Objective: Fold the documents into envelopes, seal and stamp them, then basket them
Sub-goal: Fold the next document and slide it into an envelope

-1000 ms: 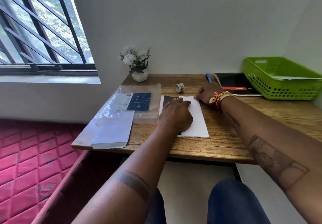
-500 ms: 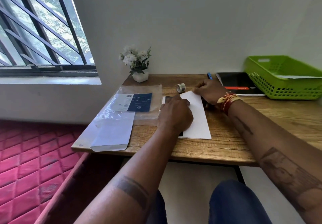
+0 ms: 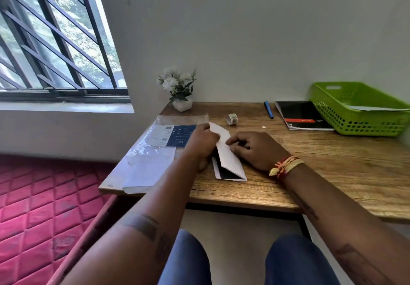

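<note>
A white document (image 3: 230, 162) with a dark printed inner side lies on the wooden table (image 3: 332, 173), its right half lifted and folded leftward over the rest. My left hand (image 3: 203, 143) holds its left edge down near the far end. My right hand (image 3: 253, 148) pinches the raised flap between thumb and fingers. A clear plastic pack of white envelopes (image 3: 153, 158) lies to the left. A small stamp roll (image 3: 232, 119) stands behind the paper. The green basket (image 3: 355, 116) at the far right holds a white envelope (image 3: 377, 107).
A black notebook (image 3: 302, 115) and a blue pen (image 3: 268, 109) lie beside the basket. A white pot of flowers (image 3: 178, 89) stands at the back left corner. The table's left edge borders a pink mattress (image 3: 40, 196). A barred window is at left.
My right hand came back from the far side of the sheet and lifted its right half over to the left. The left hand shifted toward the sheet's far left edge.
</note>
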The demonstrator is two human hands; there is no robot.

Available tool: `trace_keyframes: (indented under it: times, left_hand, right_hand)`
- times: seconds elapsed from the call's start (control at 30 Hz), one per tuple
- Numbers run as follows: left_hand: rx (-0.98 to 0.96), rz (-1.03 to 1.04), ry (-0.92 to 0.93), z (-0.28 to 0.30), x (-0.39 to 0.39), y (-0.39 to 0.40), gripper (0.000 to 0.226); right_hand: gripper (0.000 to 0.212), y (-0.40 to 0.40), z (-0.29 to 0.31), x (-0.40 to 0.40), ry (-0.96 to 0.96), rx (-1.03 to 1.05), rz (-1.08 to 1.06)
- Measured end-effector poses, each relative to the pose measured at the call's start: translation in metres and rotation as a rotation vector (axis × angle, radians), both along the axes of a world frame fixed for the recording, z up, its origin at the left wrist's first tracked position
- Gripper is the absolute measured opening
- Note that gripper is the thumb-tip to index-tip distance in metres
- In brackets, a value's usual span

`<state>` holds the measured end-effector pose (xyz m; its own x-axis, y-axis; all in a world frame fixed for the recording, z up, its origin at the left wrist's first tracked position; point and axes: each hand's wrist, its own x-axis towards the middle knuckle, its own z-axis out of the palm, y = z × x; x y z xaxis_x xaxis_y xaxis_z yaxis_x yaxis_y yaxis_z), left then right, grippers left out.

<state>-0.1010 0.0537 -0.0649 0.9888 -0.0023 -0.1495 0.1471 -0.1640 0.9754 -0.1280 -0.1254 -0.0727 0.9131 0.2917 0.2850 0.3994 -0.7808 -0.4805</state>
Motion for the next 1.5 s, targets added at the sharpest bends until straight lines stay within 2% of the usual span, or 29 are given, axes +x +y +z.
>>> trace_keyframes:
  times: [0.13, 0.27, 0.3, 0.4, 0.47, 0.63, 0.77, 1.13, 1.2, 1.3, 1.5]
  left_hand:
    - [0.451, -0.062, -0.243, -0.001, -0.006, -0.012, 0.08]
    - [0.718, -0.108, -0.391, -0.006, -0.007, -0.013, 0.095]
    - [0.788, -0.126, -0.411, -0.009, -0.005, -0.01, 0.089]
    - [0.96, -0.204, -0.433, -0.018, -0.005, -0.003, 0.052]
    - [1.022, -0.233, -0.462, -0.021, -0.008, -0.004, 0.043]
    - [1.101, -0.32, -0.376, -0.023, 0.0, -0.004, 0.051]
    - [1.147, -0.352, -0.348, -0.027, 0.007, -0.003, 0.056]
    - [1.165, -0.372, -0.337, -0.029, 0.009, -0.003, 0.058]
    - [1.169, -0.382, -0.333, -0.027, 0.008, -0.002, 0.058]
    - [1.172, -0.39, -0.34, -0.025, 0.005, -0.003, 0.058]
    - [1.154, -0.384, -0.34, -0.024, 0.003, -0.003, 0.058]
  right_hand:
    - [0.029, -0.011, 0.001, -0.003, 0.016, -0.09, -0.039]
    - [0.027, -0.01, -0.004, -0.002, -0.019, -0.161, -0.007]
    - [0.027, -0.009, -0.006, -0.001, -0.019, -0.167, -0.009]
    - [0.023, -0.009, -0.004, 0.005, -0.002, -0.124, -0.027]
    - [0.018, -0.004, 0.001, 0.015, 0.025, -0.05, -0.069]
    - [0.021, 0.004, 0.006, 0.048, 0.096, -0.106, -0.201]
    - [0.028, 0.003, 0.019, 0.057, 0.23, -0.212, -0.172]
    - [0.035, -0.038, 0.037, -0.044, 0.51, -0.27, -0.012]
    - [0.035, -0.041, 0.036, -0.048, 0.506, -0.244, 0.007]
    - [0.024, -0.041, 0.035, -0.039, 0.445, -0.124, 0.002]
    - [0.041, -0.008, 0.024, 0.005, 0.305, -0.373, -0.02]
